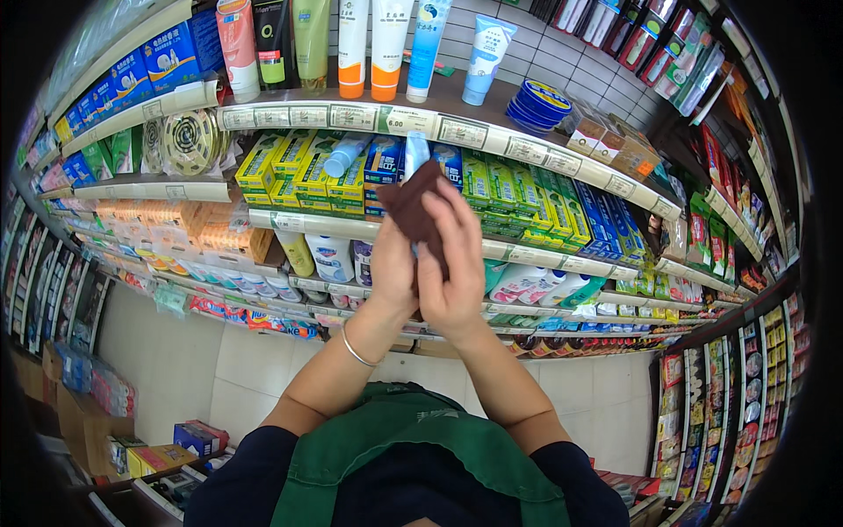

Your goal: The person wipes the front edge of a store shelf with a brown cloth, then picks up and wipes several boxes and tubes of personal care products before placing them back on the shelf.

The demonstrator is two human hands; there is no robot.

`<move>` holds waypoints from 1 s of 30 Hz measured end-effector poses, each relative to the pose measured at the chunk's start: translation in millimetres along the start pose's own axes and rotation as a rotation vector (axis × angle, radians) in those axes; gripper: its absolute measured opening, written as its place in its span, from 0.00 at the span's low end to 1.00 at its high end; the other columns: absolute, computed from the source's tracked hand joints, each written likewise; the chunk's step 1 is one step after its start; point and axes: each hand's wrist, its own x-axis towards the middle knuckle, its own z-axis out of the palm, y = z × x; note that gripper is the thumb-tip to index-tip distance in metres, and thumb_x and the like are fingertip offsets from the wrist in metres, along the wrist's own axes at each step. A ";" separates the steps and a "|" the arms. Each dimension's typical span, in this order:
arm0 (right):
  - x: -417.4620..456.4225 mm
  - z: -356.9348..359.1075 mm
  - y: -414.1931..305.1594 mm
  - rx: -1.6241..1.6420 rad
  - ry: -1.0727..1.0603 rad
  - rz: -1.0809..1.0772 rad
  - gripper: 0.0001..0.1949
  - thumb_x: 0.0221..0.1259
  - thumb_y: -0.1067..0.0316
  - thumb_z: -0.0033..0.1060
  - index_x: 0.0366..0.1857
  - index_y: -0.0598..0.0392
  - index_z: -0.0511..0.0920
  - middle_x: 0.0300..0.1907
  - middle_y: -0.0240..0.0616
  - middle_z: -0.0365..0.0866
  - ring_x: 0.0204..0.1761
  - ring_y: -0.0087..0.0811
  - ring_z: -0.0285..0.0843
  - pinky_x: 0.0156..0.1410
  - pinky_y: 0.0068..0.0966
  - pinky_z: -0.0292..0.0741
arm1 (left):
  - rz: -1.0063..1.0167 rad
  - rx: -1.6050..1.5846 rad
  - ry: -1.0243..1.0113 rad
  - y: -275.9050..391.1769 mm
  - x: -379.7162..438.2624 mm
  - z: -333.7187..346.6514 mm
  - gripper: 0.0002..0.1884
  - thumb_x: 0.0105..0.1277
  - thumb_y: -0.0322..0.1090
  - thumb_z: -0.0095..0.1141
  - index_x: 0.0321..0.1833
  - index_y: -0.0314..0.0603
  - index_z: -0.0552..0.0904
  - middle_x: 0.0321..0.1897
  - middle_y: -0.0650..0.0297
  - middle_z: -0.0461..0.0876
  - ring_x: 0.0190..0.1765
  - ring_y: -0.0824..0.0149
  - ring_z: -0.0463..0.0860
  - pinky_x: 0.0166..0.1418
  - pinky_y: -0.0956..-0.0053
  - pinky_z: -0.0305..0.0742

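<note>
Both hands are raised close together in front of a shop shelf. My right hand (456,263) presses a dark brown cloth (413,205) with its fingers laid over it. My left hand (394,269) is on the cloth's other side, around what appears to be a pale blue squeeze tube (417,153). One end of that tube sticks out beyond the cloth, and most of it is hidden by cloth and fingers. Behind the hands are green-and-yellow toothpaste boxes (490,181), with another light blue tube (346,155) lying on boxes to the left.
Upright tubes (385,49) and stacked blue round tins (539,105) stand on the upper shelf, whose price-tag rail (408,124) juts forward. Bottles (329,257) fill a lower shelf. Mosquito-liquid boxes (168,59) are at left, hanging packs (649,33) at upper right.
</note>
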 end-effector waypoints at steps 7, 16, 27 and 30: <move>-13.5 21.6 10.8 0.237 -0.051 0.245 0.19 0.63 0.81 0.58 0.58 0.60 0.82 0.58 0.47 0.78 0.59 0.42 0.79 0.66 0.32 0.74 | -0.094 -0.127 0.356 29.1 18.8 -47.7 0.24 0.84 0.47 0.48 0.75 0.43 0.72 0.51 0.64 0.80 0.50 0.72 0.80 0.53 0.76 0.77; 13.2 58.7 33.1 0.299 0.035 0.315 0.17 0.67 0.79 0.56 0.59 0.61 0.81 0.60 0.45 0.79 0.62 0.39 0.78 0.69 0.32 0.71 | 0.176 1.370 0.318 100.0 -2.5 -110.9 0.37 0.63 0.31 0.62 0.77 0.33 0.68 0.61 0.52 0.75 0.63 0.58 0.77 0.65 0.65 0.73; 31.6 76.1 31.6 0.092 0.042 0.145 0.17 0.66 0.79 0.58 0.59 0.59 0.82 0.61 0.48 0.79 0.62 0.43 0.79 0.70 0.34 0.72 | 0.298 1.785 0.329 92.1 81.1 -126.6 0.25 0.64 0.34 0.68 0.63 0.35 0.78 0.54 0.45 0.80 0.57 0.40 0.81 0.61 0.53 0.78; 32.8 75.1 31.6 0.047 0.028 0.153 0.17 0.66 0.80 0.56 0.58 0.60 0.81 0.60 0.45 0.79 0.63 0.40 0.77 0.71 0.32 0.69 | 0.257 1.822 0.290 82.9 96.9 -129.5 0.22 0.64 0.36 0.68 0.57 0.31 0.80 0.50 0.44 0.80 0.56 0.40 0.81 0.59 0.52 0.77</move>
